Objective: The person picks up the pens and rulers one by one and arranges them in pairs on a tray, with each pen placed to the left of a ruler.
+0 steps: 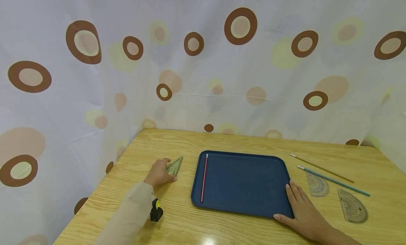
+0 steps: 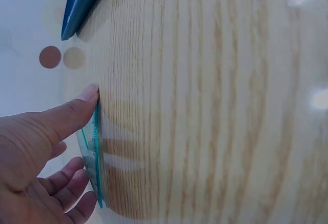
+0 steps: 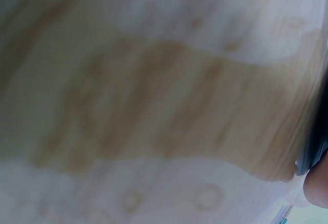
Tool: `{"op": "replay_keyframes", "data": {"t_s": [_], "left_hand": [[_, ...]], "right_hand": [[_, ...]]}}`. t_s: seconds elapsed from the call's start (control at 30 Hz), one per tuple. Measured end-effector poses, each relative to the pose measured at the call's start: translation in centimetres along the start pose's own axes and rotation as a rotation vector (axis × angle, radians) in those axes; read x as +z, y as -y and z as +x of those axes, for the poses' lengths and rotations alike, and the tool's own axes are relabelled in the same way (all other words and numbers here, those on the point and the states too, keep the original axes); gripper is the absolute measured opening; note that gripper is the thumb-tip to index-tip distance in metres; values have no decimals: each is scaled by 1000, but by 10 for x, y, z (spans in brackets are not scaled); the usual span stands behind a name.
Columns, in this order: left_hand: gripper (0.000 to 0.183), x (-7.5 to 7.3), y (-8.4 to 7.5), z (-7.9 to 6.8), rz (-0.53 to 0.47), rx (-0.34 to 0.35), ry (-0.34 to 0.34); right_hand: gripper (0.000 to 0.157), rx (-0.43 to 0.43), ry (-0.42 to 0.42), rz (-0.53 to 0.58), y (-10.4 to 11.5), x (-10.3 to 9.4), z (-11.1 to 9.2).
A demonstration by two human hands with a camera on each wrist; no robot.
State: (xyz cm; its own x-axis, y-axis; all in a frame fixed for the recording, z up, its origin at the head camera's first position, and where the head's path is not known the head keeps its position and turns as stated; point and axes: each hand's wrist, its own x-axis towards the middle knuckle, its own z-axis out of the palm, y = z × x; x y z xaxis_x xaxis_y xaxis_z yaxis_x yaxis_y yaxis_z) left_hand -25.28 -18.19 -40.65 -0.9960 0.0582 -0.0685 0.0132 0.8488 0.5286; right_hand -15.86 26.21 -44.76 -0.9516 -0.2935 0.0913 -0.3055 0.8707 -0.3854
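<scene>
My left hand (image 1: 160, 172) is left of the tray, low over the table. Its thumb and fingers hold a clear green set square (image 1: 175, 165) by the edges; in the left wrist view the set square (image 2: 94, 155) shows edge-on between thumb and fingertips. A dark blue tray (image 1: 244, 185) lies flat, with a red pencil (image 1: 204, 178) along its left side. My right hand (image 1: 304, 211) rests on the tray's near right corner, fingers extended along the right rim and thumb at the front rim. Only a fingertip (image 3: 316, 185) shows in the right wrist view.
A small black and yellow sharpener-like object (image 1: 156, 211) is beside the left forearm. Right of the tray lie a yellowish pencil (image 1: 321, 167), a teal pencil (image 1: 336, 182) and two clear protractors, one (image 1: 318, 185) partly under the teal pencil, the other (image 1: 353, 207) nearer. A patterned curtain (image 1: 203, 68) encloses the table.
</scene>
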Motion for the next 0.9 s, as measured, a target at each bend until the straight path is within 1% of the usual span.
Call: {"op": "replay_keyframes", "data": {"t_s": [0.4, 0.6, 0.9], "left_hand": [[75, 0, -1, -1, -6, -31, -4], [70, 0, 0, 0, 0, -9, -19], [65, -2, 3, -1, 8, 17, -8]], "right_hand": [[100, 2, 6, 19, -1, 1, 0], [100, 5, 5, 21, -1, 1, 0], [100, 5, 4, 18, -1, 0, 0]]}}
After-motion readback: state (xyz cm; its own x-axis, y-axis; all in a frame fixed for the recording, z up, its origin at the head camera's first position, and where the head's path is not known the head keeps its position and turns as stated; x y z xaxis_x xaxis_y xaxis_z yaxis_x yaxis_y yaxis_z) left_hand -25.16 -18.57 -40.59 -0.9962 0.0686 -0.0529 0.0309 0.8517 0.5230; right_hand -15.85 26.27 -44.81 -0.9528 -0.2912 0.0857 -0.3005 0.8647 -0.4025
